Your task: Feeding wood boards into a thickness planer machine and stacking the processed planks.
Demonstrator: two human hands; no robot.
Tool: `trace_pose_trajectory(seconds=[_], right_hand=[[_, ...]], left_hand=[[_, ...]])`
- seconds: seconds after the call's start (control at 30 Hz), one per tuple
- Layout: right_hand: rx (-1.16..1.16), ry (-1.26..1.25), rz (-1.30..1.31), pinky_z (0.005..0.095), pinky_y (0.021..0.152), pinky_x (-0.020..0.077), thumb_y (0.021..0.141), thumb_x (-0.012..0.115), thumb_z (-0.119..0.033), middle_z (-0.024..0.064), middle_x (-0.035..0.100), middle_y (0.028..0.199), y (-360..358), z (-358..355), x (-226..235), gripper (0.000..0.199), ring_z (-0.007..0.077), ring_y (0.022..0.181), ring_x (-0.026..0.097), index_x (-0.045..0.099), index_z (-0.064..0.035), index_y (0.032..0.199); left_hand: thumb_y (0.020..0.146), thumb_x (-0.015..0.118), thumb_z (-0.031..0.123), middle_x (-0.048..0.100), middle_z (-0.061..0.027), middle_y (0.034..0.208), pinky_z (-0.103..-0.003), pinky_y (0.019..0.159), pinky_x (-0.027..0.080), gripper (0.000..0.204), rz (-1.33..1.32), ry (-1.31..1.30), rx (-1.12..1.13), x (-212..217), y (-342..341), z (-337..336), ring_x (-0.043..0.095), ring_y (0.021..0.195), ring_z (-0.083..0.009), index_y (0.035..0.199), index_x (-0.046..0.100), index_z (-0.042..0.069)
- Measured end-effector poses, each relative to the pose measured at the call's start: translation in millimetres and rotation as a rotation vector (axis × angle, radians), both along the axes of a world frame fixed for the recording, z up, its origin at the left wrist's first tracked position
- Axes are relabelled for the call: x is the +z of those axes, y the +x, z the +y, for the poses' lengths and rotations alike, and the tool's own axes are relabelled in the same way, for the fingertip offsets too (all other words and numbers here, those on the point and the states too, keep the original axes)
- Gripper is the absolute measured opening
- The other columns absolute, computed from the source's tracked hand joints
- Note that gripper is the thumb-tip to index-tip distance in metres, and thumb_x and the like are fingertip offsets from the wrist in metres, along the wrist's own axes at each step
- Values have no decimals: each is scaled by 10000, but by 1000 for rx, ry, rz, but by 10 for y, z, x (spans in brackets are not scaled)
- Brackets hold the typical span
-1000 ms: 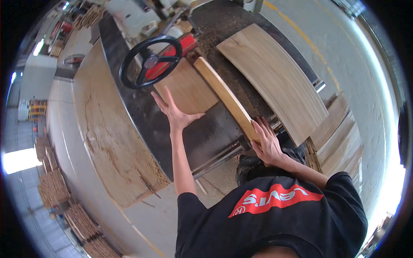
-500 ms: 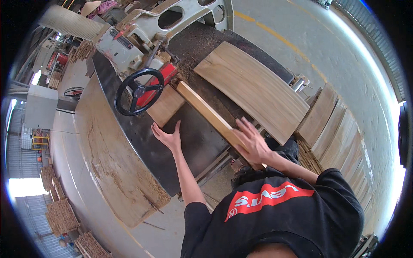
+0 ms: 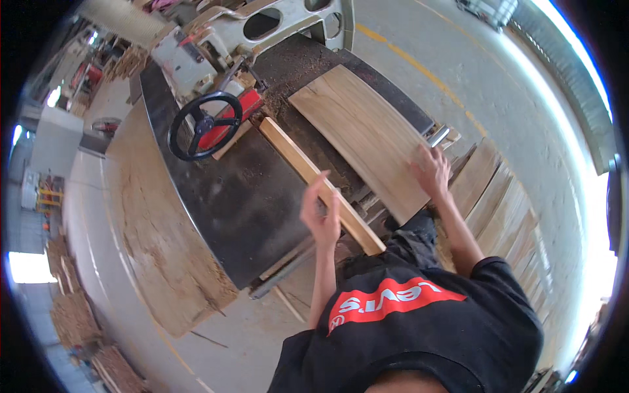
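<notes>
Two hands work near the frame's centre: the left hand [image 3: 321,213] hangs open, touching the narrow board [image 3: 314,180] lying diagonally on the saw table [image 3: 229,203], while the right hand [image 3: 432,171] presses spread fingers on the wide plank [image 3: 363,134] (upper centre). Unheld, the narrow board could slip off the table.

Your narrow pale wood strip [image 3: 314,178] lies diagonally across the dark saw table. Your wide, pale, grained board [image 3: 367,134] lies flat just beside it, right.
</notes>
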State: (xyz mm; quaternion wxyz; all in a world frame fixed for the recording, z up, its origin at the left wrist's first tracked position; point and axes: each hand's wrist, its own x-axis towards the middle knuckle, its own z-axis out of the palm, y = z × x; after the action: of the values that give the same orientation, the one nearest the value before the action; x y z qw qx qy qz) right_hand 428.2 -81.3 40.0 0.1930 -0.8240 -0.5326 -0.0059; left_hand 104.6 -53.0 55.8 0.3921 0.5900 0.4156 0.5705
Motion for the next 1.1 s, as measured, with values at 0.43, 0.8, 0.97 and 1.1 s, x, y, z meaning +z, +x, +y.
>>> trace_pose_trajectory(seconds=[0.43, 0.8, 0.97, 1.1], right_hand=[[-108, 136, 144, 500, 1030, 462, 896, 740, -326, 226, 650, 1249, -208, -242, -79, 566, 408, 1179, 596, 610, -39, 1366], [-124, 154, 795, 328, 750, 539, 960, 713, -345, 108, 753, 812, -276, -554, 203, 374, 171, 777, 704, 777, 3, 1083], [-115, 268, 915, 294, 847, 502, 985, 713, -240, 74, 687, 926, -847, -851, 39, 301, 144, 910, 653, 754, 52, 1045], [38, 224, 1060, 277, 821, 487, 1002, 689, -235, 39, 657, 919, -1157, -929, 143, 291, 103, 881, 611, 722, 38, 1096]], left_hand=[[915, 720, 553, 646, -299, 1187, -453, 1012, 471, 788, -29, -686, 81, -337, 1133, 103, 617, 1195, -360, 1238, 594, -155], [944, 723, 251, 711, -60, 843, -291, 667, 506, 344, -226, -488, 94, 387, 637, 80, 638, 719, -114, 1029, 725, -82], [867, 752, 281, 608, -159, 734, -355, 648, 442, 386, 124, -331, 58, 954, 189, 17, 572, 696, -189, 880, 690, -99], [861, 754, 244, 546, -164, 764, -358, 628, 415, 360, 218, -219, 109, 1284, -152, -179, 533, 686, -204, 855, 653, -101]])
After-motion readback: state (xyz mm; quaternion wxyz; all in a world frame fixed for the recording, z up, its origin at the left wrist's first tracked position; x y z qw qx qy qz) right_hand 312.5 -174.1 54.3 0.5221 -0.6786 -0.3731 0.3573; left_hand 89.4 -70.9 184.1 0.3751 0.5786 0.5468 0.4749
